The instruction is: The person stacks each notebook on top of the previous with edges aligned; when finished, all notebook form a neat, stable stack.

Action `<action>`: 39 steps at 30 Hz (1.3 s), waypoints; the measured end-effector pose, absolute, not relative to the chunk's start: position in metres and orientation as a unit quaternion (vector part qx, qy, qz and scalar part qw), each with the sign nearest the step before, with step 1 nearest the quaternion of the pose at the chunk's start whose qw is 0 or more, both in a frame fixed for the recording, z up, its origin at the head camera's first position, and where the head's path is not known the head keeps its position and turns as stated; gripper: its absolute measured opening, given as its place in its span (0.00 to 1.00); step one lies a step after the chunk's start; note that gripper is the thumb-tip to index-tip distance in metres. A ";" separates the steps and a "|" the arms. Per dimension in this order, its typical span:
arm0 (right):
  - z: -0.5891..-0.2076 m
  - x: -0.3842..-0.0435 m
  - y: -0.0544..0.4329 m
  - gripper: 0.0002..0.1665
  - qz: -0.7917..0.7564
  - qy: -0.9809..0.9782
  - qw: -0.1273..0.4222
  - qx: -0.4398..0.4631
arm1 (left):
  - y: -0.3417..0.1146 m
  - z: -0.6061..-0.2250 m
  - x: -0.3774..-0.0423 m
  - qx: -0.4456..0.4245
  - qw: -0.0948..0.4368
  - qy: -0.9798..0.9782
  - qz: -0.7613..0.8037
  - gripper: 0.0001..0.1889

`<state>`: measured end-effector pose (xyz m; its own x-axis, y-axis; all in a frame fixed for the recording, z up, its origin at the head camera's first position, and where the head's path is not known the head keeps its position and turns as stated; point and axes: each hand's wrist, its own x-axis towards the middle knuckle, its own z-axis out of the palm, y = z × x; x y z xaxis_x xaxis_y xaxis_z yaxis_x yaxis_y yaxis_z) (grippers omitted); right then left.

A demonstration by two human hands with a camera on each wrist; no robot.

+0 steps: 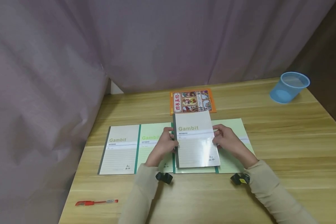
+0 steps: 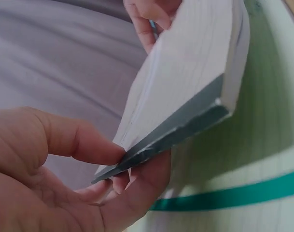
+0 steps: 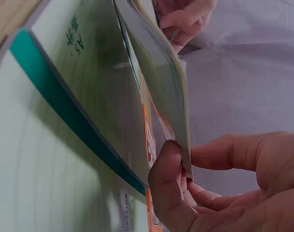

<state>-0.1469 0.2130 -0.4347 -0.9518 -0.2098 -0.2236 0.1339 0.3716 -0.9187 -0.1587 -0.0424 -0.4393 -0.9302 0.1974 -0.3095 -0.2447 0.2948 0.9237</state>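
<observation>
A white Gambit notebook [image 1: 194, 146] with a dark grey spine is held above the row of notebooks by both hands. My left hand [image 1: 165, 144] pinches its spine edge, thumb on top and fingers beneath, as the left wrist view shows at the dark spine [image 2: 185, 121]. On the opposite edge my right hand [image 1: 229, 141] pinches the pages and cover between thumb and fingers. Below lie a white notebook [image 1: 119, 155], a green notebook [image 1: 148, 133] and two more green ones, side by side; the third is mostly hidden, and the rightmost green notebook [image 1: 233, 124] is partly covered.
An orange picture book [image 1: 193, 100] lies behind the held notebook, whose top edge overlaps it in the head view. A blue bin [image 1: 285, 90] stands at the back right. Near the front left lies a red pen [image 1: 96, 203]. A grey curtain [image 1: 162, 43] hangs behind the table.
</observation>
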 end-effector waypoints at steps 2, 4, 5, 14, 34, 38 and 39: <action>-0.437 -0.147 0.212 0.37 -0.558 0.815 0.157 -0.020 | -0.041 -0.442 -0.158 -0.016 0.183 0.800 0.572 0.37; -0.438 -0.147 0.212 0.37 -0.556 0.815 0.160 -0.021 | -0.039 -0.444 -0.157 -0.014 0.176 0.818 0.547 0.36; -0.438 -0.147 0.211 0.37 -0.554 0.816 0.161 -0.022 | -0.039 -0.445 -0.157 -0.010 0.172 0.829 0.533 0.36; -0.444 -0.144 0.209 0.36 -0.550 0.816 0.174 -0.031 | -0.038 -0.451 -0.153 0.014 0.146 0.886 0.439 0.34; -0.452 -0.146 0.207 0.31 -0.424 0.890 0.159 -0.059 | -0.037 -0.451 -0.150 0.011 0.133 0.924 0.359 0.25; -0.451 -0.147 0.205 0.31 -0.406 0.898 0.157 -0.068 | -0.037 -0.451 -0.149 0.013 0.124 0.925 0.359 0.23; -0.450 -0.148 0.205 0.31 -0.404 0.898 0.157 -0.069 | -0.038 -0.451 -0.149 0.014 0.120 0.925 0.360 0.22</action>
<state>-0.1479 0.2046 -0.4503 -0.9410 -0.2512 -0.2270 0.0034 0.6635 -0.7482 -0.1488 -0.0376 -0.4514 -0.9707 0.1121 -0.2127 -0.0613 0.7401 0.6696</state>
